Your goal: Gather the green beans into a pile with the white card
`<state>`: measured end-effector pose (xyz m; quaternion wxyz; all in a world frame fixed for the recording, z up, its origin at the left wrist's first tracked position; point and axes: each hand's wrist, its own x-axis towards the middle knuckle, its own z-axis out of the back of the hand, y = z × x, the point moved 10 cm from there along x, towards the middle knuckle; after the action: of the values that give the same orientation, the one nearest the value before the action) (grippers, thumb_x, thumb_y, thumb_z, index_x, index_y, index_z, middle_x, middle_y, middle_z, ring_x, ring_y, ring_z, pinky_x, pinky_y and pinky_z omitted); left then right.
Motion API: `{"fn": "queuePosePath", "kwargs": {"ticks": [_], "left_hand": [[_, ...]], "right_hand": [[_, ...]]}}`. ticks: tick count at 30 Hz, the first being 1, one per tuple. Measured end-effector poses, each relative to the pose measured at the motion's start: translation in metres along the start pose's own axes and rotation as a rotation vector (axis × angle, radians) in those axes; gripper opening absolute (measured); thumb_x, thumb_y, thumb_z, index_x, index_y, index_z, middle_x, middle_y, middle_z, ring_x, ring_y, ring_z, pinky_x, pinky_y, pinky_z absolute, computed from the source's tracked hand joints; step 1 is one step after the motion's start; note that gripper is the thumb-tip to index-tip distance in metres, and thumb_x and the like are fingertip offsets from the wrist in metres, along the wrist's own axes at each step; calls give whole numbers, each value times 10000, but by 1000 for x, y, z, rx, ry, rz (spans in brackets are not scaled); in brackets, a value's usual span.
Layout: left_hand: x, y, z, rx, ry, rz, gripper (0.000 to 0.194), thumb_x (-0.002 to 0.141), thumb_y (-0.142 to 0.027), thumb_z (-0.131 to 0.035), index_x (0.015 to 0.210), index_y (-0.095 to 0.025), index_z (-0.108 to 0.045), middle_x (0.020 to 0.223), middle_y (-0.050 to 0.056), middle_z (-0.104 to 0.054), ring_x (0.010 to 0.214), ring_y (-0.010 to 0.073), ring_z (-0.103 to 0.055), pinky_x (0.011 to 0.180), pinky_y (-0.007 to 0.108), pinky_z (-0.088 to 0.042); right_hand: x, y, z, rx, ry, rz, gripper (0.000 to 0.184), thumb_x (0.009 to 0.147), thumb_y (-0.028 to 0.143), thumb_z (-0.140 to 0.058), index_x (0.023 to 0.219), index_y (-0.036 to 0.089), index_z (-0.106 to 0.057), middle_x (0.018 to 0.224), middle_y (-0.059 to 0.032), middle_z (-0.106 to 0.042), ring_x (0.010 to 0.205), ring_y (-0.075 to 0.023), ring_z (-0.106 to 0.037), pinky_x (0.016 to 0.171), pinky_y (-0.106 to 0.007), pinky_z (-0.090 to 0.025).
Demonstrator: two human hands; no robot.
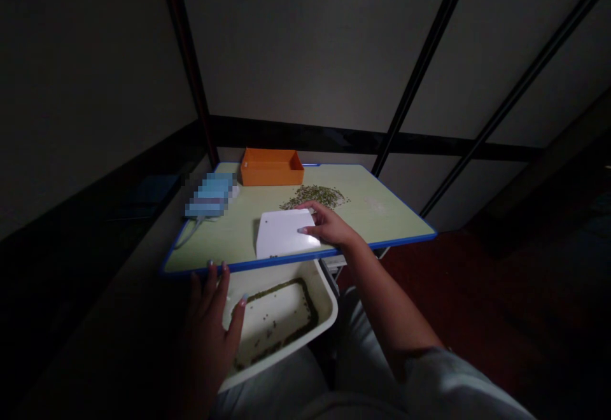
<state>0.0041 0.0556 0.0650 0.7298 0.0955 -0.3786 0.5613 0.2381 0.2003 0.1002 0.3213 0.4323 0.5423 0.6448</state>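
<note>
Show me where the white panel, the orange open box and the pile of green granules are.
White panel (282,234): head view, middle of its face.
Orange open box (271,178): head view, front wall.
Pile of green granules (315,196): head view, its middle.

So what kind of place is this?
Probably a small indoor work corner, though I can't be sure: a blue-edged table stands by dim panelled walls, with a heap of small green bits on top and a white tub below its front edge.

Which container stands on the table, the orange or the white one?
The orange box, near the table's far edge; the white tub sits lower, below the near edge.
</note>
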Motion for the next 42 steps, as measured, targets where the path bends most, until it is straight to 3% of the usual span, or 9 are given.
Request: {"fn": "queuePosePath", "kwargs": {"ticks": [6, 17, 31, 42], "left_hand": [[-1, 6, -7, 17, 60, -10, 749, 896, -358, -515, 1547, -300, -150, 1614, 112, -309, 1514, 369, -153, 1129, 614, -393], [-2, 9, -10, -7, 92, 16, 753, 897, -367, -507, 1548, -313, -133, 1639, 88, -255, 1521, 367, -123, 1165, 604, -344], [-1, 5, -7, -2, 62, 2, 746, 899, -355, -511, 1547, -301, -146, 1627, 100, -283, 1521, 357, -131, 1149, 591, -376], [-1, 5, -5, -28, 56, 25, 735, 896, -374, -504, 1544, -310, -163, 1632, 85, -272, 1523, 355, -134, 1172, 609, -329]], "right_hand": [[0, -2, -2, 74, 13, -32, 607, 582, 205, -877, 1085, 231, -539, 837, 55, -647, 657, -90, -600, 579, -187, -493], [0, -4, -2, 57, 29, -50, 645, 559, 248, -907, 1061, 225, -504, 777, 67, -663, 617, -95, -621, 553, -198, -531], [-2, 1, -4, 74, 26, -26, 611, 577, 234, -892, 1060, 226, -517, 777, 73, -664, 592, -80, -605, 555, -191, -520], [-3, 4, -6, 81, 40, -33, 609, 577, 261, -896, 1057, 238, -522, 765, 77, -647, 598, -92, -600, 556, -203, -506]]}}
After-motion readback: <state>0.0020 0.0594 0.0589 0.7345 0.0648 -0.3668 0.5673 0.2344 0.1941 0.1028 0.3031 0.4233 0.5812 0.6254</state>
